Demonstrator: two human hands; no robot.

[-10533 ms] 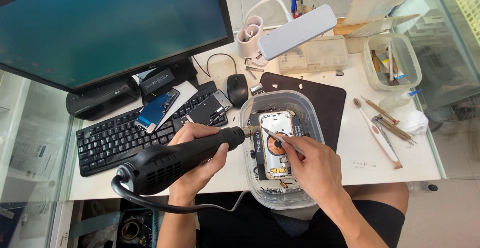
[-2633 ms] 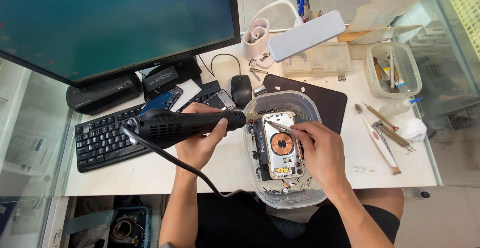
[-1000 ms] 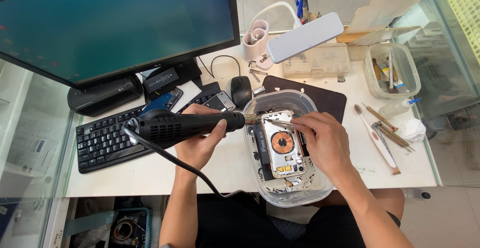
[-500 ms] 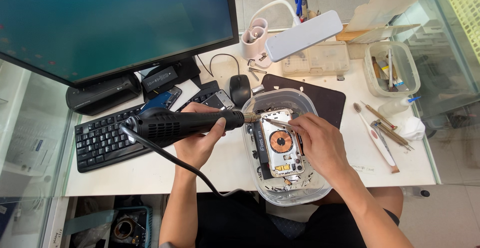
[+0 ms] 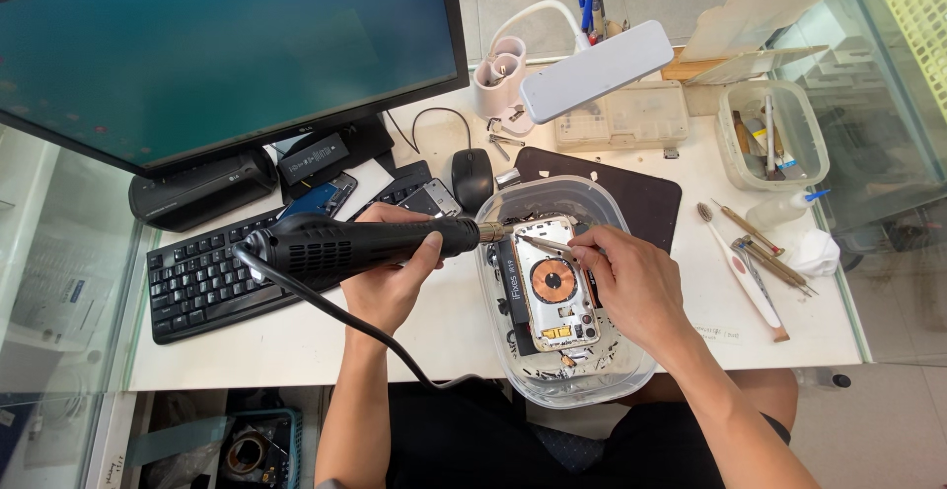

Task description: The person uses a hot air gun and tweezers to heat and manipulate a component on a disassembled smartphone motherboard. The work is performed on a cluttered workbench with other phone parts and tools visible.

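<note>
**Hot-air tool and tweezers over an opened phone**

At the middle of the frame a person bends over a clear plastic tub [image 5: 631, 376] on the white desk [image 5: 296, 346]. Inside it lies an opened phone housing [image 5: 552, 287], back side up: a silvery metal frame with a round copper-coloured coil at its centre and small dark parts along its lower edge. Scraps of foil and bits lie loose around it in the tub.

The left hand [image 5: 390, 277] is wrapped fully round the barrel of a black hot-air tool [image 5: 360, 244], whose metal nozzle points right at the housing's upper left corner; its black cable loops down toward the lower edge of the frame. The right hand [image 5: 631, 282] pinches thin tweezers [image 5: 543, 244], their tips resting near the housing's top edge.

The housing looks light, thin and stiff, though I judge it fragile: the coil and its fine parts would bend or tear easily. The bare metal sides seem the safest place to hold it, away from the heated corner.

A monitor [image 5: 217, 45] fills the upper left, with a black keyboard [image 5: 202, 277] beneath it. A white lamp [image 5: 592, 70] stands at upper centre, and hand tools [image 5: 755, 252] lie at the right.
</note>
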